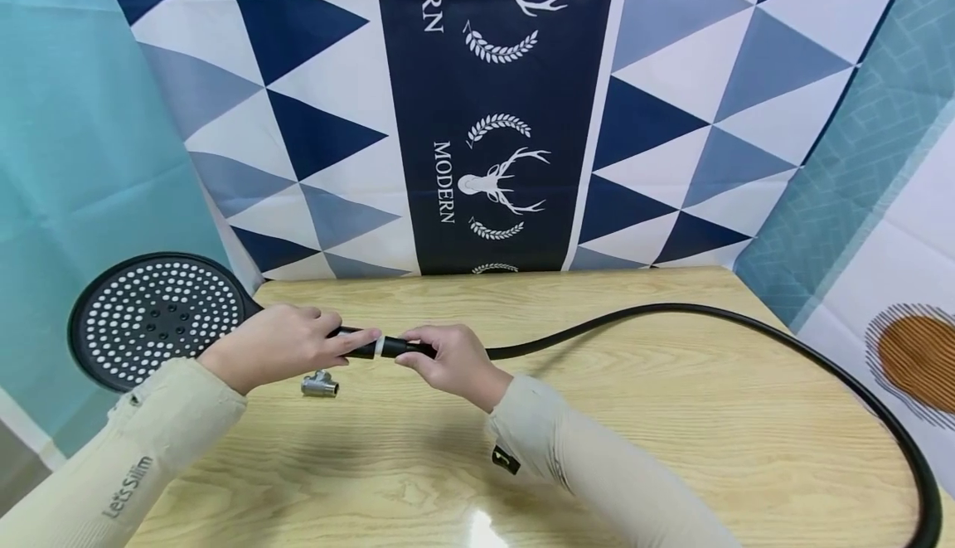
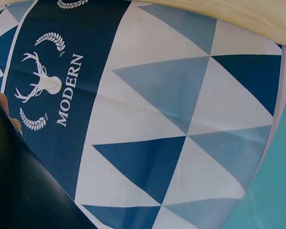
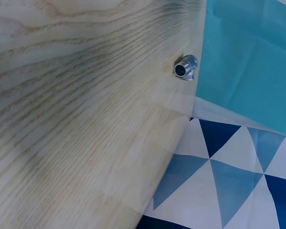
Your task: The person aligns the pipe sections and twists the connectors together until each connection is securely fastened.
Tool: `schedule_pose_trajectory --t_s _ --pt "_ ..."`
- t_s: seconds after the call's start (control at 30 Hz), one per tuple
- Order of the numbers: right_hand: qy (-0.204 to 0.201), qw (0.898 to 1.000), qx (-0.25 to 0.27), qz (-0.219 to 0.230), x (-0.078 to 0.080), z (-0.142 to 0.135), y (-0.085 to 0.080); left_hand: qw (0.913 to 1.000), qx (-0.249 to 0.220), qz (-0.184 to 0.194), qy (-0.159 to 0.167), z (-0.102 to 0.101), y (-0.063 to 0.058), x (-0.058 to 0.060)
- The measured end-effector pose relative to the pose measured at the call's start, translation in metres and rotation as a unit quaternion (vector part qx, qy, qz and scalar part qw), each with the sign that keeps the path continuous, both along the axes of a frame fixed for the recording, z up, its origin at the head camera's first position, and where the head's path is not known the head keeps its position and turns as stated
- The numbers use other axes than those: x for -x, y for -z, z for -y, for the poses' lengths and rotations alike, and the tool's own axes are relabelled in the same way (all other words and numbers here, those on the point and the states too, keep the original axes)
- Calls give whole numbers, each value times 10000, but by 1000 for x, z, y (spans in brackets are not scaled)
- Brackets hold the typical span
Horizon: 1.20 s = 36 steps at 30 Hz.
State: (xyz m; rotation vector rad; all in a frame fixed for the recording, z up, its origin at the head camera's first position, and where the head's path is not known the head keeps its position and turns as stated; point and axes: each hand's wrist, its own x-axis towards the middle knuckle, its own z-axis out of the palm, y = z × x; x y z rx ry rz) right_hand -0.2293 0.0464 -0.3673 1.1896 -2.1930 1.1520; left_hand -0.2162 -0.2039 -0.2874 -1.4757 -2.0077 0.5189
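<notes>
In the head view, a large round black shower head [image 1: 164, 316] with pale nozzles faces up at the left. My left hand [image 1: 291, 342] grips its handle, index finger stretched along it. A long black shower hose [image 1: 664, 308] meets the handle end at a whitish ring [image 1: 380, 346]. My right hand [image 1: 457, 359] pinches the hose's end fitting just right of that ring. How far the two ends are joined cannot be told. In the left wrist view, a dark smooth surface [image 2: 24, 186] fills the lower left corner, with a few fingertips [image 2: 2, 102] beside it.
A small chrome tee fitting [image 1: 319, 385] lies on the wooden table [image 1: 418, 482] below my left hand; the right wrist view also has it near the table edge. The hose loops over the table's right side. Patterned curtains [image 1: 492, 117] hang behind the table.
</notes>
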Motion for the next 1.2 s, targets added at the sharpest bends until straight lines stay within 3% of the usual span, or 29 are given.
schedule_pose_trajectory --t_s 0.53,0.63,0.87,1.1,1.2 --pt "-101 9999 5 11 -1 -2 -2 9999 -21 -67 125 -2 -1 2" --pt "-5 9997 -152 -203 -2 -2 -3 10000 -40 -33 73 -1 -3 2" --pt "403 9893 -12 -1400 -1 4 -1 9997 -237 45 104 -2 -7 3" --pt "145 9925 289 -1178 4 2 -2 9993 -312 44 206 -4 -8 4" --pt "24 9909 403 -1287 6 1 -1 9990 -334 94 286 -5 -8 4"
